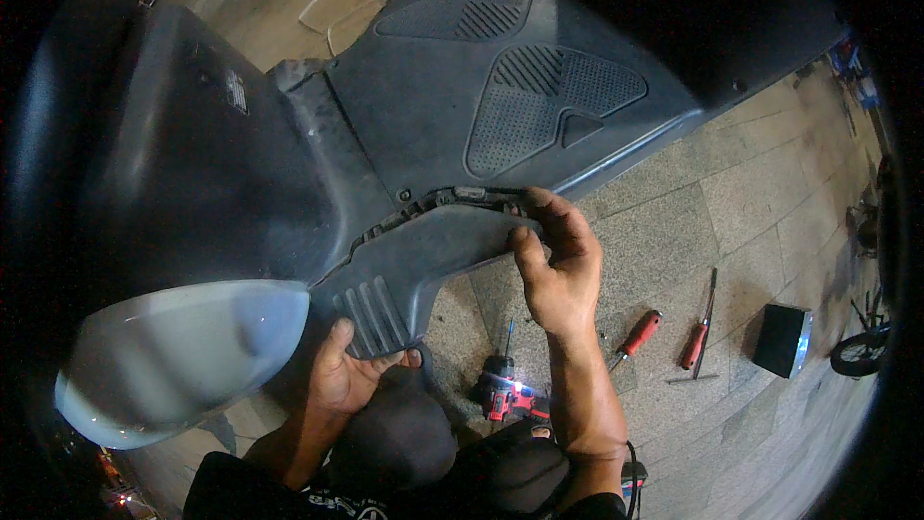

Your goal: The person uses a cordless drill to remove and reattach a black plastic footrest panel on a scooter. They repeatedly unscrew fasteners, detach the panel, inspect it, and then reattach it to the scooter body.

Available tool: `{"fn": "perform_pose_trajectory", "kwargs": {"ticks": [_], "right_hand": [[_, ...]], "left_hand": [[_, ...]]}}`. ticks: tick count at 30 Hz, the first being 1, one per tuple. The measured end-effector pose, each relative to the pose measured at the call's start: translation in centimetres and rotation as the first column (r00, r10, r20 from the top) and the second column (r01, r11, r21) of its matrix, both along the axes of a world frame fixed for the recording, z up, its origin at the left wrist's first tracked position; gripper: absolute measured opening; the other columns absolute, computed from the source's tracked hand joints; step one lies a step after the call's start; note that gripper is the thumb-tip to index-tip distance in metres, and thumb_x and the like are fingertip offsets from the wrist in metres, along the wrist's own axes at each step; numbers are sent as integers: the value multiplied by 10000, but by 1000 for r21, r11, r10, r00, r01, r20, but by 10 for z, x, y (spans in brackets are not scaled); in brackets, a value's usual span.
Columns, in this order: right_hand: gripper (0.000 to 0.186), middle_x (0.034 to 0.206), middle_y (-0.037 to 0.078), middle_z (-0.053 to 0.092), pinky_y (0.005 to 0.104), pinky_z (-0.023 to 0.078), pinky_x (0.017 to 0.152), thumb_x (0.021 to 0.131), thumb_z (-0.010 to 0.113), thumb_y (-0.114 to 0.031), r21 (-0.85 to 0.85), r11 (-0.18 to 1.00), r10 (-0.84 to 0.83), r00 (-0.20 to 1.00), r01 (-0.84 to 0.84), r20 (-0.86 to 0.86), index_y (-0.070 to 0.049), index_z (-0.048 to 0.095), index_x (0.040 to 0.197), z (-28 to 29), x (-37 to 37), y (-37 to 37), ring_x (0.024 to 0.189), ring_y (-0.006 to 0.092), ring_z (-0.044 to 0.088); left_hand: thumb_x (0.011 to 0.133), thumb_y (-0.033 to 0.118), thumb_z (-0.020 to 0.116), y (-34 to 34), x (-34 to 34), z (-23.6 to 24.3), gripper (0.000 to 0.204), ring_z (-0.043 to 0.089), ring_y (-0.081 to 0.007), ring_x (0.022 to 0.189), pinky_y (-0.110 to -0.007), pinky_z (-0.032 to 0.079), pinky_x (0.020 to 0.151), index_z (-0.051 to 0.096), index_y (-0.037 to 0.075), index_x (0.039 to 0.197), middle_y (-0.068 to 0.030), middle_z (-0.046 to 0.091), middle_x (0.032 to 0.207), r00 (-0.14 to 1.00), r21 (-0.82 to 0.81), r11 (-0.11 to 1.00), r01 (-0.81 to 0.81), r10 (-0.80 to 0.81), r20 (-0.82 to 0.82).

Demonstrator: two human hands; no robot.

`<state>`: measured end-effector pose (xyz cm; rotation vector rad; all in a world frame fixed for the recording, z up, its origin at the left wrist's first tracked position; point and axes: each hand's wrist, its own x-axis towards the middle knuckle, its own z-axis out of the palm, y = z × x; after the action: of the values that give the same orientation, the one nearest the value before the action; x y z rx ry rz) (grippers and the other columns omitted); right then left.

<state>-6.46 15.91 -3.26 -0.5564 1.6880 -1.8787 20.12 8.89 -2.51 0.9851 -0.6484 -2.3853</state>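
A dark plastic scooter side panel (pixel 438 243) is in both my hands, next to the scooter's ribbed footboard (pixel 404 96). My left hand (pixel 351 376) grips its lower end by the slotted vents, thumb on top and fingers underneath. At the other end my right hand (pixel 563 255) pinches the panel's tip between thumb and fingers. Along the panel's upper edge a narrow gap with clips shows against the footboard. A glossy pale grey body cover (pixel 192 356) lies left of my left hand, beside the dark front shield (pixel 221 164).
On the paved floor (pixel 664 221) to the right lie a red cordless drill (pixel 505 393) with its light on, a red-handled screwdriver (pixel 640 332), a red-handled T-shaped tool (pixel 695 342) and a small black box (pixel 782 339). A bicycle wheel (pixel 859 351) stands at the far right.
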Motion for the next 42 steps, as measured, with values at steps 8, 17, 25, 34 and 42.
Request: {"fn": "perform_pose_trajectory", "kwargs": {"ticks": [8, 17, 25, 34, 42], "right_hand": [[326, 1080, 77, 663, 314, 489, 947, 865, 665, 12, -49, 999, -3, 999, 5, 44, 4, 595, 1183, -4, 2, 1, 1030, 180, 625], [376, 1065, 170, 644, 406, 501, 805, 767, 712, 1, 107, 988, 12, 628, 114, -778, -18, 671, 1140, 7, -2, -8, 912, 334, 597], [380, 1063, 188, 568, 420, 502, 792, 774, 733, -46, 226, 970, 124, 628, 85, -769, -20, 668, 1147, 13, -3, 0, 928, 350, 572], [332, 1009, 177, 591, 399, 502, 817, 750, 752, 1, 141, 978, 17, 611, 156, -792, -25, 684, 1074, 5, -1, -11, 935, 339, 607], [488, 1401, 247, 449, 502, 284, 1099, 725, 823, -275, -60, 954, -215, 532, 294, -819, -141, 672, 1169, -45, -14, -19, 1327, 418, 362]], "left_hand": [[1018, 419, 477, 1, 5, 0, 543, 642, -371, 1134, -566, 543, 947, 485, 11, 1377, -188, 628, 1287, 996, 122, 990, -71, 78, -50], [1021, 407, 487, 0, -2, 10, 531, 634, -375, 1141, -521, 558, 953, 472, 26, 1390, -188, 609, 1311, 995, 199, 977, -78, 89, -42], [1039, 385, 458, 1, 3, 7, 500, 608, -352, 1195, -527, 548, 970, 465, 41, 1401, -178, 585, 1349, 991, 203, 972, -114, 126, -45], [1035, 369, 480, 1, -5, 13, 481, 637, -346, 1146, -525, 561, 944, 478, 38, 1384, -176, 616, 1306, 992, 179, 976, -126, 127, 7], [1018, 402, 513, -2, -17, 14, 497, 676, -335, 1054, -471, 588, 869, 515, 24, 1341, -169, 654, 1241, 991, 91, 990, -111, 103, 87]]}}
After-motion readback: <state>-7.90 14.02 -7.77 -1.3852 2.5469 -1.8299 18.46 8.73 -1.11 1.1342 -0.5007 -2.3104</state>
